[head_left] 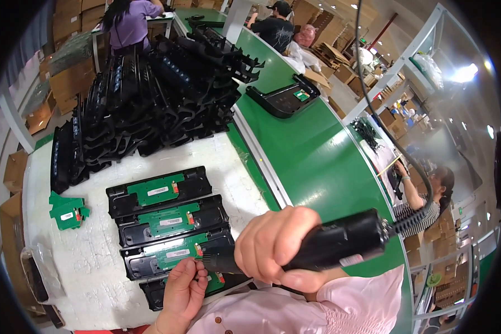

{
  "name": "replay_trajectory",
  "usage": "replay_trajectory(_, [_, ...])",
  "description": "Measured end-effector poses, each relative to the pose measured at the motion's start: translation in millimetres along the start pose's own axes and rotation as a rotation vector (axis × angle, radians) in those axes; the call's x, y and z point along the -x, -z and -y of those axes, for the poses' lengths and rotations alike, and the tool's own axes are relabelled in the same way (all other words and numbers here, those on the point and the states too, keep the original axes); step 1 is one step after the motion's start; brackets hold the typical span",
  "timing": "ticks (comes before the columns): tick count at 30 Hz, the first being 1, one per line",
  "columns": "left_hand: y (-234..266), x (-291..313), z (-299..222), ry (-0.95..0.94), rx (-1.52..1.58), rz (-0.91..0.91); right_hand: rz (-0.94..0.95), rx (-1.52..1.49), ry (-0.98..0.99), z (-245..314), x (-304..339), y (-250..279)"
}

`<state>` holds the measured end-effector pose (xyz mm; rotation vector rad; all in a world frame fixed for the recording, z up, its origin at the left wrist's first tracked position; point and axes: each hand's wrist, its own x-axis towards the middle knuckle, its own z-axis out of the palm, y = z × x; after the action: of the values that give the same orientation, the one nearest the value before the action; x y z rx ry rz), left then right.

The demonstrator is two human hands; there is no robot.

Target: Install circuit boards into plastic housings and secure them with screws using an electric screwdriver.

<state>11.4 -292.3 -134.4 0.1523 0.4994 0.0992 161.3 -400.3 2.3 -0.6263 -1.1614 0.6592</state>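
My right hand [278, 245] is wrapped round a black corded electric screwdriver [339, 240], held nearly level with its tip end pointing left. At that end, my left hand [186, 286] has its thumb and fingers pinched together; whatever is between them is too small to make out. Under the hands lies a column of black plastic housings [210, 181], each with a green circuit board [157, 189] bearing a white label and a small red part. The nearest housing [150, 295] is partly hidden by my left hand and the tool.
Loose green boards [67, 211] lie at the left of the white work surface [94, 250]. A tall pile of black housings [150, 106] stands behind. One black housing [284, 96] rests on the green conveyor [328, 161]. The screwdriver's cord [423, 206] hangs at right. Other people [428, 195] work nearby.
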Motion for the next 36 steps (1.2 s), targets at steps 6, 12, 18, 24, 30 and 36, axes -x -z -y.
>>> replay_trajectory(6, [-3, -5, 6, -0.063, -0.086, 0.071, -0.077, 0.074, 0.138, -16, 5, -7])
replay_trajectory(12, [-3, -2, 3, -0.013, 0.034, 0.157, -0.005, 0.135, 0.006, -13, -2, 0])
replay_trajectory(18, [-11, 5, 3, 0.173, 0.085, 0.076, -0.202, 0.224, -0.035, -75, -4, 10])
replay_trajectory(24, [1, 15, -4, 0.200, -0.212, 0.168, -0.283, 0.311, -0.216, -90, -6, 9])
replay_trajectory(30, [0, 17, -7, 0.136, -0.182, 0.149, -0.265, 0.347, -0.271, -91, -13, 7])
replay_trajectory(36, [2, 17, -7, 0.003, -0.261, 0.095, -0.165, 0.300, -0.278, -95, -15, 19])
